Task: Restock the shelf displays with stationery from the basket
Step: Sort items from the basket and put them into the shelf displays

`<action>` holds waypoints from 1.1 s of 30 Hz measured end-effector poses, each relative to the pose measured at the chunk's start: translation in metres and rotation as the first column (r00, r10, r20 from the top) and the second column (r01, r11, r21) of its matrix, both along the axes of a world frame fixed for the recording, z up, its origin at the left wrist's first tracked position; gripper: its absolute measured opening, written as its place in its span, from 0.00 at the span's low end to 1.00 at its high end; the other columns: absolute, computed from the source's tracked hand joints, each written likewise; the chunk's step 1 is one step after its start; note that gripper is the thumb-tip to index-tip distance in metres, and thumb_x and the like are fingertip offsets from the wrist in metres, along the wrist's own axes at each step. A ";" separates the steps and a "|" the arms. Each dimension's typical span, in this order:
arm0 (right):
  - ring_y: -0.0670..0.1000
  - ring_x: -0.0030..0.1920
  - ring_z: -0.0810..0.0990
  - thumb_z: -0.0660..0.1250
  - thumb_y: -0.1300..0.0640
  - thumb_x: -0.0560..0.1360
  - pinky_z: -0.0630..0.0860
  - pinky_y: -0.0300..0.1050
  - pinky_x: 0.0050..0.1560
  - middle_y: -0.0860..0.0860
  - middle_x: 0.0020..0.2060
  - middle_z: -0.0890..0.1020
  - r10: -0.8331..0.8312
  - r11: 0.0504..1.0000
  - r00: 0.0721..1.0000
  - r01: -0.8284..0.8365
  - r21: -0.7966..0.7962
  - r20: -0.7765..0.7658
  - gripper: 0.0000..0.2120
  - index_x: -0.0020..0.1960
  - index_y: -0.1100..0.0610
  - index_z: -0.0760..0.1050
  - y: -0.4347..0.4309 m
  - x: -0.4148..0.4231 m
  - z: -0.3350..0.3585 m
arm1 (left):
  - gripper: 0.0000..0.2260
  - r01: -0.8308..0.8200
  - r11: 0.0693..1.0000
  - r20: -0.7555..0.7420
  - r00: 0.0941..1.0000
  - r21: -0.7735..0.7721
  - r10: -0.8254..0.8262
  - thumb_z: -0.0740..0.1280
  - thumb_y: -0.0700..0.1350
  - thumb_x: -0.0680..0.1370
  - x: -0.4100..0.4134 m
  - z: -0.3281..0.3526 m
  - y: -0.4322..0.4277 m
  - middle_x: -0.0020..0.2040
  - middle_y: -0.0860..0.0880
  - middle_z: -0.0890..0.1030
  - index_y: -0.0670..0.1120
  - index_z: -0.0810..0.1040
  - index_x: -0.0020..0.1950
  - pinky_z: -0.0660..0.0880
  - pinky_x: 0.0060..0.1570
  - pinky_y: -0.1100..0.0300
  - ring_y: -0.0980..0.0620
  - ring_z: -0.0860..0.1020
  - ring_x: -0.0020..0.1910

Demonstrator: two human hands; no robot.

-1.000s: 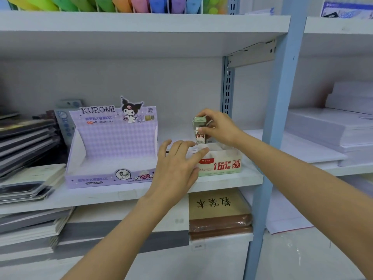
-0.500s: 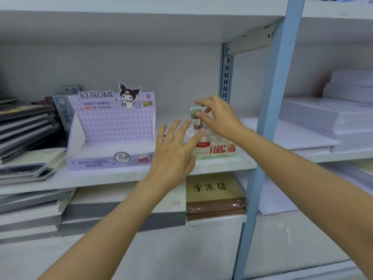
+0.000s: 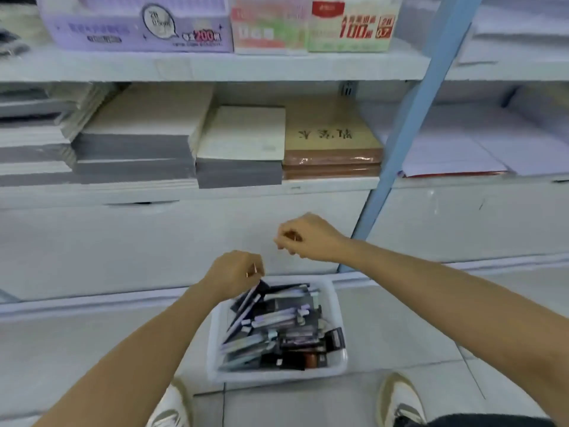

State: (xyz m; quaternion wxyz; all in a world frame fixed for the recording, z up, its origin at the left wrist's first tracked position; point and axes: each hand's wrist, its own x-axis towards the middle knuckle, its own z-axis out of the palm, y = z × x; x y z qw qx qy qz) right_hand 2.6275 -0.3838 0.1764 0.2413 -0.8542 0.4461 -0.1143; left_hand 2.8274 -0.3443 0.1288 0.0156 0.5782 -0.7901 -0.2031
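1. Eyes down on the basket (image 3: 278,376) now. It sits on the floor (image 3: 385,334) in front of the shelving, heaped with stationery packs (image 3: 277,328), dark ones and pale lilac ones lying every which way.
2. Progress check: with that much in the basket, I'd judge most of the restocking is ahead.
3. Up on the shelf (image 3: 215,69), only the front of the purple display box (image 3: 135,29) shows, with two smaller display boxes (image 3: 308,29) beside it. Their insides are cut off, so how full they are can't be told.
4. The left hand (image 3: 234,274) is down at the basket's far left corner, fingers curled, right over a dark pack (image 3: 251,298) that tilts up toward it. The blur hides whether it pinches that pack or only touches it.
5. The right hand (image 3: 308,238) hangs higher, above the basket's far rim and apart from the left, fingers curled in with nothing visible in them.
6. So the packs lie directly under and just beyond both hands. My read: a pick from the basket is the step in hand.
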 end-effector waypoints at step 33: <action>0.40 0.45 0.78 0.65 0.52 0.79 0.72 0.33 0.45 0.44 0.47 0.81 -0.084 0.839 0.994 0.034 0.543 0.067 0.08 0.56 0.48 0.79 0.028 -0.056 -0.155 | 0.02 -0.352 0.816 -0.604 0.550 0.458 0.576 0.63 0.52 0.80 -0.025 -0.128 0.042 0.43 0.52 0.81 0.56 0.71 0.51 0.73 0.38 0.64 0.57 0.79 0.40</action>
